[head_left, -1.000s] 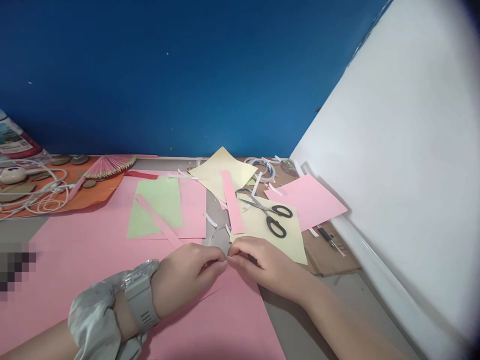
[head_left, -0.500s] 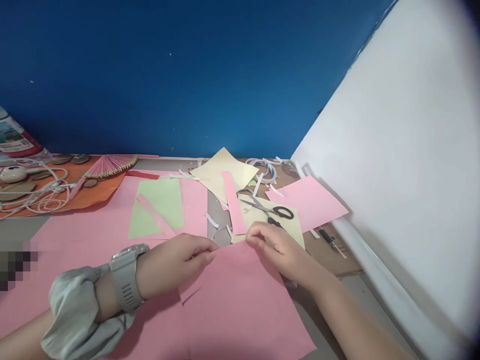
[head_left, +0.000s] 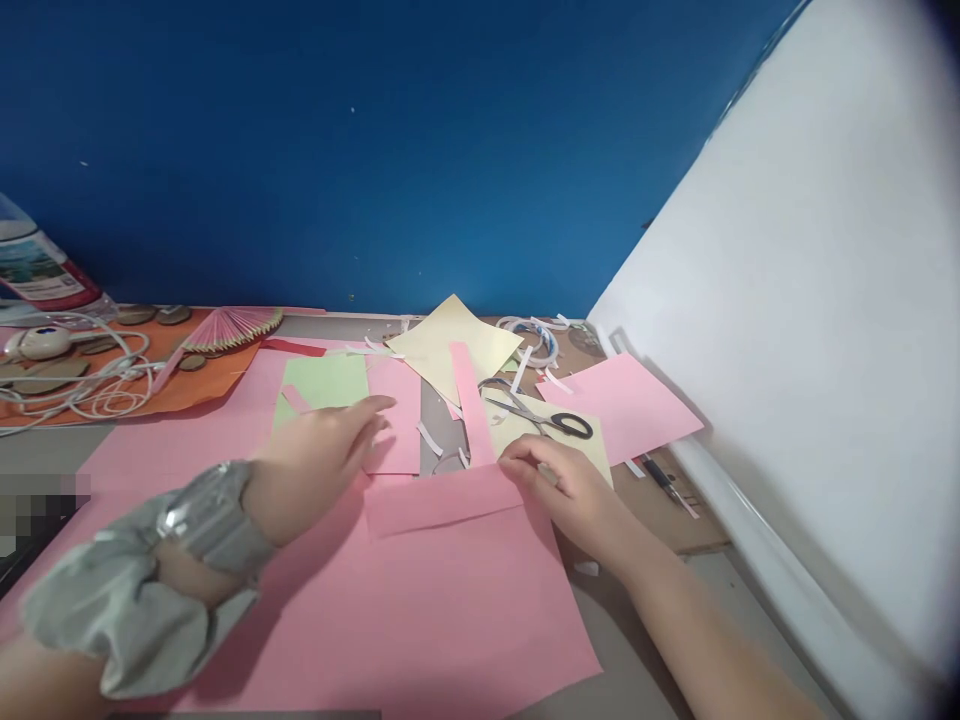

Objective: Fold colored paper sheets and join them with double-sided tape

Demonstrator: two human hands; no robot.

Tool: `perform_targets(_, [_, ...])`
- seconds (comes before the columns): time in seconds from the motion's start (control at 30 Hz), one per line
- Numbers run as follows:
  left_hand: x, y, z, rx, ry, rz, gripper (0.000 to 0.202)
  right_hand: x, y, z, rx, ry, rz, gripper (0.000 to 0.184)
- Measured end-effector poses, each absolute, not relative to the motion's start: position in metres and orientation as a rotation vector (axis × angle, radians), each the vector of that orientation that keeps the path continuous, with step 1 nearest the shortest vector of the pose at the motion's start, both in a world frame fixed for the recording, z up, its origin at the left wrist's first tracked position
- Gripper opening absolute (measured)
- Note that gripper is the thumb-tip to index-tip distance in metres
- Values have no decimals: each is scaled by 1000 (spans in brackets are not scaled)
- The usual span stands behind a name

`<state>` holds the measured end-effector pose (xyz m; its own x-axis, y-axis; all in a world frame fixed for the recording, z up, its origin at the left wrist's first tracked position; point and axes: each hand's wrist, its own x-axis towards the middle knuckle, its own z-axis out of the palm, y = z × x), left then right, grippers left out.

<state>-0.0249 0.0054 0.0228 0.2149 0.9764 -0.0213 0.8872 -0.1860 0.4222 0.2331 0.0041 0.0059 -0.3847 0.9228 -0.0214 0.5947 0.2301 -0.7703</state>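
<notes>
One large pink paper sheet with a narrow folded band along its far edge (head_left: 465, 605) lies in the lower centre of the frame. Two hands are at it. The right hand (head_left: 562, 490), at centre right, pinches the band's right end between thumb and fingertips. The left hand (head_left: 311, 465), left of centre and slightly blurred, has its fingers loosely parted with nothing visible in its grasp.

Just beyond the band, one loose pink paper strip (head_left: 472, 415) lies over two pale yellow paper sheets: one set like a diamond (head_left: 427, 345), one partly behind the right hand (head_left: 598, 452). One pair of black-handled metal scissors (head_left: 534, 414) rests on the latter. One pale green paper sheet (head_left: 337, 375) shows past the left hand.

At right, one smaller pink paper sheet (head_left: 630, 400) and one black pen (head_left: 660, 477) lie on the counter (head_left: 615, 625). In the upper left are one pleated pink-and-yellow paper fan (head_left: 232, 330), one orange paper sheet (head_left: 217, 388) and one clear plastic bottle with a printed label (head_left: 49, 268).
</notes>
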Motion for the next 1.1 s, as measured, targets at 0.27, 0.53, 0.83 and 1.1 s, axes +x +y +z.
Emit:
perform_targets(0.27, [15,-20,6,2196,1467,207,32,215,-3,-3,-1139,-2327,686,21])
perform_targets(0.53, [16,-23,-4,2213,1478,224,29,211,-7,-12,-1071,-2506,339,20])
perform_targets(0.83, [17,-19,2,2122,1514,171,30,211,-5,-6,-1156,-2480,302,19])
perform_targets(1.1, [14,-18,5,2057,1491,226,28,215,-1,-12,-1178,-2411,312,16])
